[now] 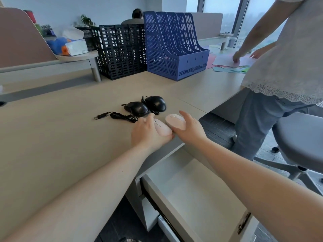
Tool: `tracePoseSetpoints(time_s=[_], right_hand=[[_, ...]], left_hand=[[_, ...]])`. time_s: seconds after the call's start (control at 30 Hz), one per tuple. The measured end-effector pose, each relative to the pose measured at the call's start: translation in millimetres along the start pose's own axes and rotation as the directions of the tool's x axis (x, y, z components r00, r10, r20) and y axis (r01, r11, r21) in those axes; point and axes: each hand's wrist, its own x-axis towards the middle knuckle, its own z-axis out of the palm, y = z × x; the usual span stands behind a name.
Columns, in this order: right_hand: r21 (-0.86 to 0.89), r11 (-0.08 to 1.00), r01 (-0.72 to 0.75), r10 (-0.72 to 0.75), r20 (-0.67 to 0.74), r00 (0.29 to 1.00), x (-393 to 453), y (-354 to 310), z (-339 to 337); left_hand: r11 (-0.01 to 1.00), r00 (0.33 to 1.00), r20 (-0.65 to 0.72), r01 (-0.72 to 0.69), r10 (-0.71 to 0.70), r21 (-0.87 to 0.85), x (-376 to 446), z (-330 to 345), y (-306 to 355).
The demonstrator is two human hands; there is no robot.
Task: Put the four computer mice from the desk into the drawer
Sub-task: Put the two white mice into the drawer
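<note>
Two pale pink wireless mice lie near the desk's front edge. My left hand (pixel 147 132) grips the left pink mouse (pixel 161 128). My right hand (pixel 189 129) grips the right pink mouse (pixel 174 120). Just behind them sit two black wired mice, one on the left (pixel 138 108) and one on the right (pixel 156 103). A coiled black cable with a USB plug (pixel 115 117) trails left of them. Below the desk edge, the white drawer (pixel 197 194) stands pulled out with nothing visible inside.
A black mesh file rack (pixel 120 49) and a blue file rack (pixel 174 46) stand at the back of the desk (pixel 52 137). Another person (pixel 286 58) stands at the right, hands on coloured papers (pixel 229 64). A grey swivel chair (pixel 300 137) sits beside the drawer.
</note>
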Motion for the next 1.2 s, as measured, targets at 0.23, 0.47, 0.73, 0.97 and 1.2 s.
tracePoseSetpoints(time_s=[0.23, 0.47, 0.73, 0.97, 1.2], right_hand=[[0.014, 0.989, -0.146, 0.146, 0.006, 0.989, -45, 39, -25], [-0.095, 0.950, -0.298, 0.312, 0.247, 0.917, -77, 90, -13], [-0.173, 0.945, -0.279, 0.325, 0.375, 0.868, -61, 117, 36], [-0.247, 0.946, -0.211, 0.300, 0.415, 0.859, -45, 133, 70], [-0.237, 0.951, -0.198, 0.283, 0.416, 0.864, -38, 138, 82]], left_hand=[[0.995, 0.996, 0.006, -0.090, 0.091, -0.052, -65, 27, 29], [0.995, 0.960, 0.278, -0.010, -0.017, 0.095, -110, 76, 27], [0.972, 0.914, 0.368, 0.091, -0.168, 0.217, -98, 124, 4], [0.936, 0.897, 0.391, 0.063, -0.204, 0.346, -82, 154, -13], [0.929, 0.850, 0.466, 0.068, -0.245, 0.364, -74, 168, -24]])
